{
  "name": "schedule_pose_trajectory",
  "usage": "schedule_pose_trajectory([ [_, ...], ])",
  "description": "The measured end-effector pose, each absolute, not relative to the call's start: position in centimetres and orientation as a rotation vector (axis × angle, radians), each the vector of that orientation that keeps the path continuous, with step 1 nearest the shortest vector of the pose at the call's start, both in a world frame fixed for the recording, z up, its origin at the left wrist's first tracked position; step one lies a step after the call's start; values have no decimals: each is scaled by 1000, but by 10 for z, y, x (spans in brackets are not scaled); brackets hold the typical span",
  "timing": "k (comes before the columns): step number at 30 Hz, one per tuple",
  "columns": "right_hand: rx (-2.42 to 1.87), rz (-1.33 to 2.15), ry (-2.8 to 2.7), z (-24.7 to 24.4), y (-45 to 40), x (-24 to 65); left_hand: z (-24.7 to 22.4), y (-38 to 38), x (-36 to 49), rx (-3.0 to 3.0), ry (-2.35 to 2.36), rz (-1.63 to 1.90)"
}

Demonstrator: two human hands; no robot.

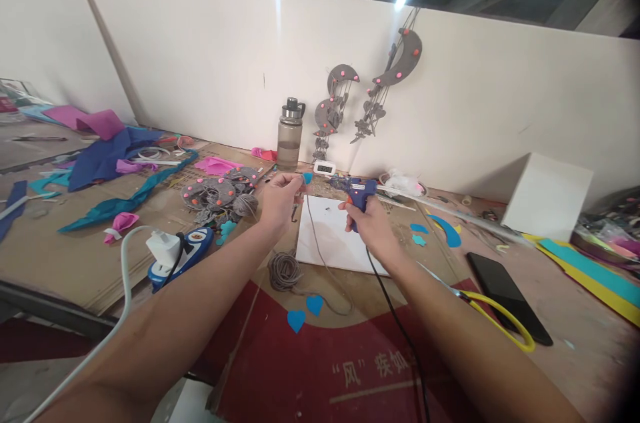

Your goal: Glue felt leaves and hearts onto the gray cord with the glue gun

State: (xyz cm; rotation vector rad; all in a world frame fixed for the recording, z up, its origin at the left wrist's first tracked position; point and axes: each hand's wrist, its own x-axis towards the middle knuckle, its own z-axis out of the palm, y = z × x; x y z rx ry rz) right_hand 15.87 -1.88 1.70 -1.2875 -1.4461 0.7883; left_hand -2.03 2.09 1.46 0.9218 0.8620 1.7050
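Note:
My left hand (281,201) is closed in a pinch on a small blue felt piece (308,178), with a grey cord (316,236) hanging down from it. In my right hand (369,217) is a blue hot glue gun (356,189), its nozzle pointing left toward the blue piece, a short gap apart. From the gun's grip a black cable runs down toward me. Below the hands lies a white board (325,236). The grey cord leads to a coil (285,271) on the cardboard, near two blue hearts (297,321).
A water bottle (289,136) and a small digital clock (325,168) stand by the wall. Yellow-handled scissors (500,316) and a black phone (507,296) lie at right. Grey moon decorations (220,191) and a power strip (185,253) are at left.

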Motion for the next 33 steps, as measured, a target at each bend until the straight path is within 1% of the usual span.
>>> schedule_pose_trajectory([
  [4,-1553,900,-1485,19,-1,190,12,23,-21,1087,935,1750],
  [8,-1898,737,-1639,13,10,215,13,19,-19,1298,941,1802],
  [10,-1990,589,-1742,10,11,220,15,15,-18,1379,973,1811],
  [13,-2030,191,-1832,7,8,220,18,9,-16,1492,1075,1785],
  [15,-1902,-11,-1815,8,2,213,20,5,-16,1577,1125,1793],
  [16,-1788,-47,-1808,9,-2,207,21,3,-16,1621,1127,1815],
  [18,-1496,32,-1804,13,-11,191,22,1,-16,1716,1103,1865],
  [22,-1062,601,-1656,19,-26,146,23,-3,-17,1922,1074,1877],
  [24,-947,853,-1553,21,-28,127,24,-5,-16,1955,1060,1862],
  [26,-908,1004,-1434,22,-27,116,26,-5,-16,1911,1029,1859],
  [28,-923,1012,-1373,24,-24,111,27,-5,-16,1814,1012,1870],
  [30,-968,907,-1402,25,-21,112,27,-4,-15,1692,1026,1865],
  [33,-1021,723,-1484,25,-18,117,26,-2,-13,1543,1016,1754],
])
